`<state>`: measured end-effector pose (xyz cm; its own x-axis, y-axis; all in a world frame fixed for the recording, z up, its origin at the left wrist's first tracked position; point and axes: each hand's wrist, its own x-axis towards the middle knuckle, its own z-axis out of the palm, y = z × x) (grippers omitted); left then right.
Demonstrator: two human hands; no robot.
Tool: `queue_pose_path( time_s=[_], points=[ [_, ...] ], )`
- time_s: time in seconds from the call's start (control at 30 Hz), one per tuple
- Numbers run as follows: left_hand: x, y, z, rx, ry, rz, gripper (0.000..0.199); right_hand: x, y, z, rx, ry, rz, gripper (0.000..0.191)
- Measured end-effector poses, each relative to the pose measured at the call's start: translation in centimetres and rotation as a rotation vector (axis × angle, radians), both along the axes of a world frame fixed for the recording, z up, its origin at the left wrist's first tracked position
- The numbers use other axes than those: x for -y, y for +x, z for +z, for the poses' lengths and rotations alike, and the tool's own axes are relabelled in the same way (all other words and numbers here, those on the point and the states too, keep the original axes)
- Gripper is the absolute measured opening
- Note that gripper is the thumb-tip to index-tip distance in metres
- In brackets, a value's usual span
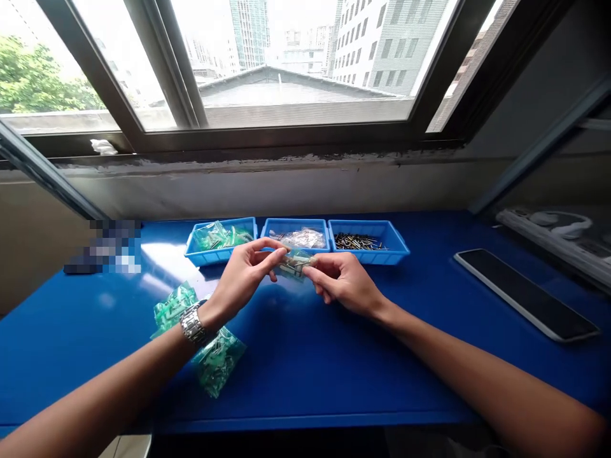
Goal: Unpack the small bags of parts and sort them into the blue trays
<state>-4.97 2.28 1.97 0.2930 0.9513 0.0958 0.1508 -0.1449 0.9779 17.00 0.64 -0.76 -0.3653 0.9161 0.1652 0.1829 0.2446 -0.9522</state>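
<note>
Above the blue table, a small clear greenish plastic bag point(292, 262) with small metal parts inside is stretched between both hands. My left hand point(251, 264), with a metal watch on its wrist, pinches the bag's left end. The right end is pinched between the thumb and fingers of my right hand point(340, 277). Under and beside my left wrist lie green-tinted bags, one point(175, 305) farther back and another point(218, 362) closer to me. The exact parts in the held bag are too small to name.
Behind the hands, three blue bins stand in a row: a left bin point(210, 256) with green bags, a middle bin point(294, 224) with clear packets, and a right bin point(382, 257) with dark thin pieces. A phone-like slab point(525, 292) lies at the right. A window spans the back.
</note>
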Motion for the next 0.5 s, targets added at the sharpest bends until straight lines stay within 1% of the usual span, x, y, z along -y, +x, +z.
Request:
queue_pose_path(
  time_s=[0.17,0.27,0.37,0.5],
  points=[
    [-0.5,-0.5,-1.3,0.017,-0.026,-0.064,0.034,-0.1,0.3,0.0,0.021,0.095,-0.093,0.040],
    [-0.2,-0.7,-1.7,0.033,-0.062,-0.103,0.036,0.1,0.2,-0.2,-0.009,0.119,-0.172,0.035],
    [0.1,-0.7,-1.6,0.025,-0.088,-0.112,0.038,0.2,0.0,-0.3,-0.033,0.095,-0.181,0.034],
    [0.3,-0.6,-1.6,-0.010,-0.076,-0.076,0.041,0.1,0.0,-0.5,-0.066,0.027,-0.165,0.033]
  ],
)
